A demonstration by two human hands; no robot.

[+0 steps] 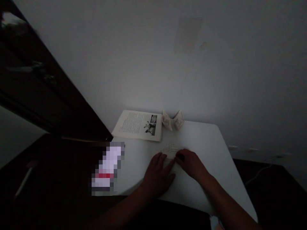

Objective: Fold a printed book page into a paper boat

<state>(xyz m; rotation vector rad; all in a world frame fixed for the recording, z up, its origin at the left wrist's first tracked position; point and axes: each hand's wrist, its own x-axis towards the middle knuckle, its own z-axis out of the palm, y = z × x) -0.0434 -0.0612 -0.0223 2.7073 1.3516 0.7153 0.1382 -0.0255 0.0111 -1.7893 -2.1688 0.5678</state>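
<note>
Here, book (139,125): lying open at the far edge of the table (211,143), against the wall (168,64), showing print and one dark picture.
sheet (170,148): lying flat on the table, nearer than the book and off its right corner, its print facing up and its near part lying hidden under both hands.
left hand (158,174): lying palm down on the sheet, nearer than the book, fingers spreading and pressing flat.
right hand (190,164): resting just right of the left hand, fingers bending down onto the sheet. Whether they are pinching an edge, I cannot tell.
fingertips: those of the two hands are meeting over the sheet, touching or almost so.
folds: left fold (167,121) and right fold (178,120) are standing just right of the book, close together by the wall.
blurred patch (107,169): sitting nearer than the book's left corner, at the table's left edge.
cable (257,174): trailing over the dark floor, well right of the book, beyond the table.
</note>
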